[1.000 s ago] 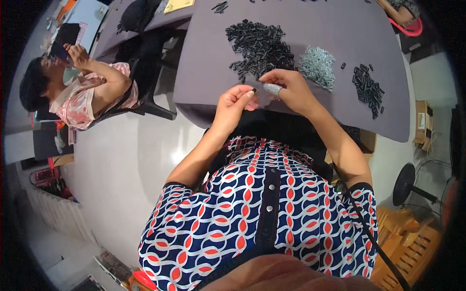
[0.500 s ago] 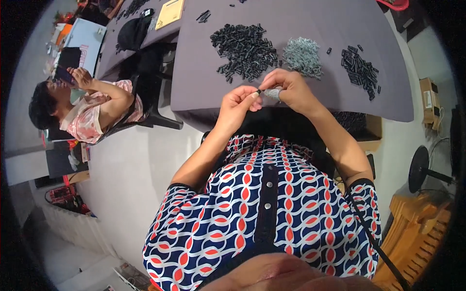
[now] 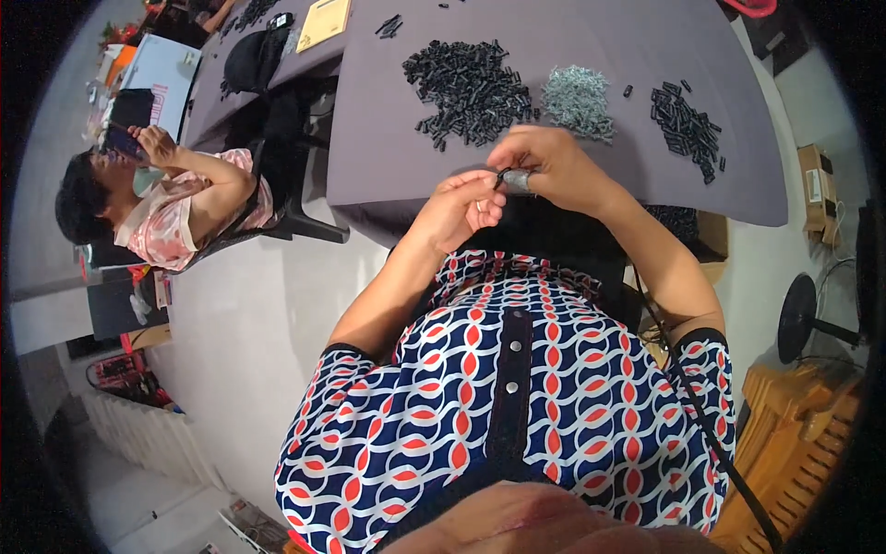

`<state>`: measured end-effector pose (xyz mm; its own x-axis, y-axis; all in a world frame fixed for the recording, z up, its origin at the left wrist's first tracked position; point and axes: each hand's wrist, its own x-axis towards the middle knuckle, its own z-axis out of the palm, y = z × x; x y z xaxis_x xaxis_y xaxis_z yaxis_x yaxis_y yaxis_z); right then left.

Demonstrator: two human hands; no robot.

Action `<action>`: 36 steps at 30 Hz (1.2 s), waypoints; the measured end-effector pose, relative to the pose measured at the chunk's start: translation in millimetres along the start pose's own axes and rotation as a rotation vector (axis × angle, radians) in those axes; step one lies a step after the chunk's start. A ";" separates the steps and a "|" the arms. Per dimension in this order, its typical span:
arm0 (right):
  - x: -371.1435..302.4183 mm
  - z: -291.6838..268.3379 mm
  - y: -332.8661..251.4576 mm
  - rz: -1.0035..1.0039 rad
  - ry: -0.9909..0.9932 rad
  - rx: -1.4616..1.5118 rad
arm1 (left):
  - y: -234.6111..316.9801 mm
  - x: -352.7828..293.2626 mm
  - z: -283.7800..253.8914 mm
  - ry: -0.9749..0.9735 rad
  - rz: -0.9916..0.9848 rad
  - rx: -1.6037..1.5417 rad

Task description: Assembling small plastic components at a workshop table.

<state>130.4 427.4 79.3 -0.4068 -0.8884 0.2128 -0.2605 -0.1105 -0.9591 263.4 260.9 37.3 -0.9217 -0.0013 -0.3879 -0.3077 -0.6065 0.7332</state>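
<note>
Over the near edge of the table my two hands meet. My left hand [image 3: 464, 205] is closed, its thumb and forefinger pinching a small black plastic piece [image 3: 501, 178]. My right hand [image 3: 551, 162] is closed too, with a short silvery-grey thing [image 3: 519, 180] at its thumb side, up against the black piece. Whether that is a tool or a wrapping on the thumb I cannot tell. Beyond the hands lie a large heap of black plastic pieces [image 3: 471, 92] and a heap of small silvery metal parts [image 3: 578, 100]. Further right is a smaller pile of black pieces [image 3: 685, 127].
A grey cloth covers the table [image 3: 637, 42]. A yellow pad [image 3: 325, 23] lies at the far left. Another person [image 3: 198, 198] sits on a black chair at the left, holding up a phone. A cardboard box [image 3: 712, 242] stands under the table; a fan [image 3: 799, 319] is at the right.
My left hand has turned slightly, its lower fingers curling more. My right hand has shifted a little, its fingers spreading above the black piece. The hands stay together.
</note>
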 end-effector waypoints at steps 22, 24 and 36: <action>-11.9 -30.3 51.2 -0.005 0.390 -0.525 | -10.7 9.3 -10.5 0.036 0.128 0.041; -16.4 -46.4 51.0 0.000 0.423 -0.585 | -10.5 11.3 -10.4 0.032 0.126 0.043; -17.0 -34.7 48.9 -0.110 0.320 -1.112 | -9.0 13.1 -12.3 0.062 0.142 0.048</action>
<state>94.2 452.5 35.2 -0.4956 -0.7274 0.4746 -0.8685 0.4132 -0.2737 257.0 256.5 18.8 -0.9408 -0.1344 -0.3113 -0.1878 -0.5578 0.8085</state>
